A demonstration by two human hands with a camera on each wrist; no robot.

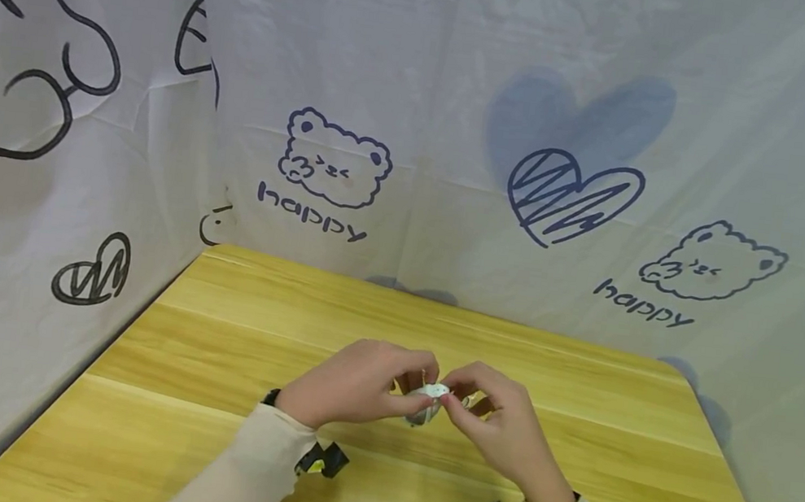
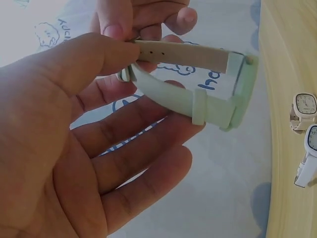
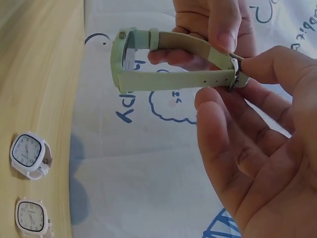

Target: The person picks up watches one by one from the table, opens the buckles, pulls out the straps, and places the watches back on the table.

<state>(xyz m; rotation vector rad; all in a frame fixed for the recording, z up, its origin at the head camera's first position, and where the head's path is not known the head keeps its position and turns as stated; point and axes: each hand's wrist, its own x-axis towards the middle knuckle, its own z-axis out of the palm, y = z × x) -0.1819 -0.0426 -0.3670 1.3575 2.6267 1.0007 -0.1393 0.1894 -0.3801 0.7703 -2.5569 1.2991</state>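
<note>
Left hand and right hand, both partly curled, pinch a green watch at the head view's lower centre. Two pale watches lie on the table.

Head view: diffuse light, pale sheen on the near bench. Left wrist view: dimmer, cloth backdrop brightest at upper left.

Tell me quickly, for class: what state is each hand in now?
Left hand: holding the pale green wristwatch, pinching its strap near the buckle.
Right hand: also pinching that strap, by the buckle.
</note>
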